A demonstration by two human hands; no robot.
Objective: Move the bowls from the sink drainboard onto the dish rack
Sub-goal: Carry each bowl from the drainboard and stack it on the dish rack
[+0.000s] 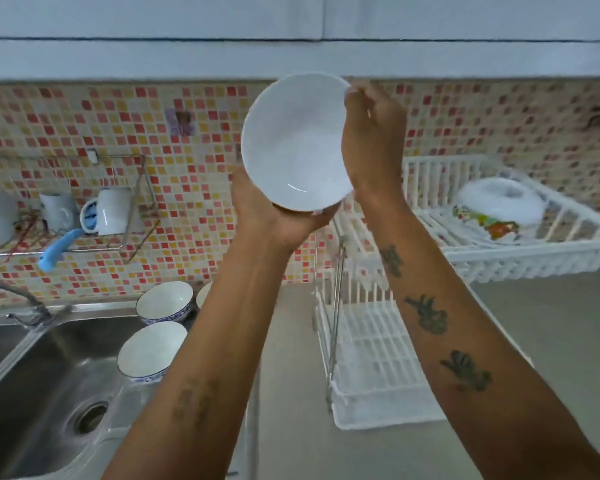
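While both hands [267, 216] cradle smooth round white bowl [297, 142], rim seemingly pinched.

You hold white bowl [297, 143] up, tilted, left hand [274, 216] under base, right hand [373, 140] on rim; two blue-rimmed bowls [163, 303] on drainboard [132, 400] beside sink [42, 375]; white dish rack [499, 261] right, patterned dish [496, 213] inside

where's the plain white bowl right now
In the head view the plain white bowl is held up mid-frame against the tiled wall, left hand beneath it, right hand at its right rim.
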